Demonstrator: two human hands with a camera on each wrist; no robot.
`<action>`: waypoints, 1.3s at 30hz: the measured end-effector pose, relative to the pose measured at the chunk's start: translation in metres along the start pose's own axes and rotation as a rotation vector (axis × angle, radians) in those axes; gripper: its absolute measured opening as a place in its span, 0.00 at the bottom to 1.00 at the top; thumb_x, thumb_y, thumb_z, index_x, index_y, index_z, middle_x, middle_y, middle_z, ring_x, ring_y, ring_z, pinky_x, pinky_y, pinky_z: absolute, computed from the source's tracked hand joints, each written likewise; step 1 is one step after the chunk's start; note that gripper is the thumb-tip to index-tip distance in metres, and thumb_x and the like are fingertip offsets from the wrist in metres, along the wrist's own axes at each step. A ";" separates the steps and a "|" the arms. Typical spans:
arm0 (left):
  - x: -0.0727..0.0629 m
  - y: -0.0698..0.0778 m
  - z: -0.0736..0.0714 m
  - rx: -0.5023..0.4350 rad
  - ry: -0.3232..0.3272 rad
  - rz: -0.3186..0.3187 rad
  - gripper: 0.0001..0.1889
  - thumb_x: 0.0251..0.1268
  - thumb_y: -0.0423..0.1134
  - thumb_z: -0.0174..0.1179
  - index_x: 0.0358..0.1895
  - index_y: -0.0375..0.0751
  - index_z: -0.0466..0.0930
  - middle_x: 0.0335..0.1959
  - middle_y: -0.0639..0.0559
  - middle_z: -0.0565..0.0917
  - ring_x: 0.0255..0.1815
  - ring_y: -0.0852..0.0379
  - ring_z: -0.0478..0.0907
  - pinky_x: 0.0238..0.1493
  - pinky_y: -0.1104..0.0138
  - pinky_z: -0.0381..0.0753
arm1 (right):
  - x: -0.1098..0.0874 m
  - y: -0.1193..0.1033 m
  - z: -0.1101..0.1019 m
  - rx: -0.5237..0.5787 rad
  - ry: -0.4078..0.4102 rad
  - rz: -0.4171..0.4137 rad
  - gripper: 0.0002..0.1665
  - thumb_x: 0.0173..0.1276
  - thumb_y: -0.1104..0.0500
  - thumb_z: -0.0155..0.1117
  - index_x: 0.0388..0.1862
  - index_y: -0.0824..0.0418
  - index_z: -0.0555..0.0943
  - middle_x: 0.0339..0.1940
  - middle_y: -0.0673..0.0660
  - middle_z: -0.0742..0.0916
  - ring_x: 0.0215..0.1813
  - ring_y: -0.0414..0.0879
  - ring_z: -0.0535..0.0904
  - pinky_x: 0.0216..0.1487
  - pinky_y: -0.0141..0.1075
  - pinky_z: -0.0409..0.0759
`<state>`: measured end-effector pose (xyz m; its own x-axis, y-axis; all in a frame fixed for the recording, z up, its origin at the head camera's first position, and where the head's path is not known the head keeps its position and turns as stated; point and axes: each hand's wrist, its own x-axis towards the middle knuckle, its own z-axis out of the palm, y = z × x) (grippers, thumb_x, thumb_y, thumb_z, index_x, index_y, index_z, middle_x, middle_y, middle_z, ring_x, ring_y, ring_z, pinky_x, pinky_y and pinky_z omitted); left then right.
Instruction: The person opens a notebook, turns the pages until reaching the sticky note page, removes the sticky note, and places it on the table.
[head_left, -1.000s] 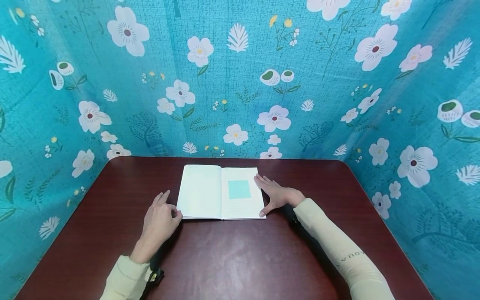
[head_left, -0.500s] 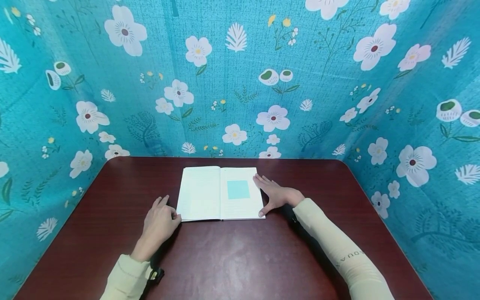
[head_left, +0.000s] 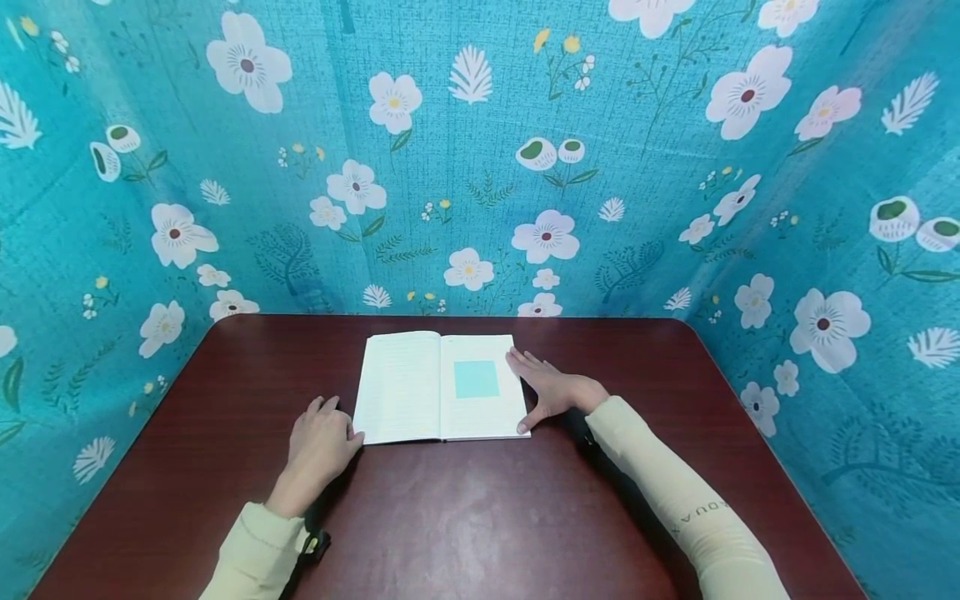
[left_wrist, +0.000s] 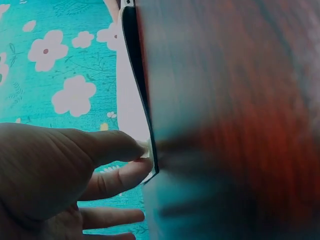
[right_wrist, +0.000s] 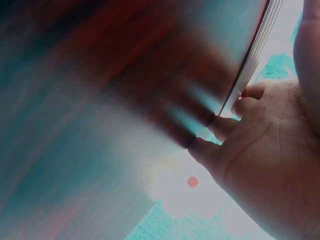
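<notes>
Blue cloth with white flowers (head_left: 547,237) hangs all around a dark red table (head_left: 465,517). On the table, near the far edge, lies an open book (head_left: 442,386). Both pages lie flat. A small blue square of paper (head_left: 476,379) sits in the middle of the right page.

The left hand (head_left: 318,446) rests on the table at the near left corner of the book. Its thumb and a finger touch that corner, as the left wrist view shows, and its fingers are loosely bent. The right hand (head_left: 551,389) lies flat along the right edge of the book with fingers straight, and the thumb points at the near right corner.

So the book is already open and the blue paper is in place. The book is not yet shut.
</notes>
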<state>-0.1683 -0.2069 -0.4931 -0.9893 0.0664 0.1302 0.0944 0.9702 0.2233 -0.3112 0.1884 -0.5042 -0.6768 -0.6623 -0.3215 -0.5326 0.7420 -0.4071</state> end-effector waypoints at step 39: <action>0.069 0.043 0.025 -0.094 -0.285 0.259 0.34 0.79 0.50 0.51 0.81 0.43 0.56 0.80 0.30 0.53 0.78 0.30 0.54 0.72 0.33 0.56 | -0.003 -0.004 -0.003 0.014 -0.002 -0.008 0.84 0.50 0.30 0.79 0.84 0.64 0.35 0.86 0.62 0.41 0.85 0.62 0.33 0.81 0.62 0.41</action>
<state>-0.2352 -0.1547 -0.4991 -0.9214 0.3808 -0.0770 0.3414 0.8883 0.3071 -0.3088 0.1877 -0.4994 -0.6712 -0.6686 -0.3202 -0.5311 0.7350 -0.4215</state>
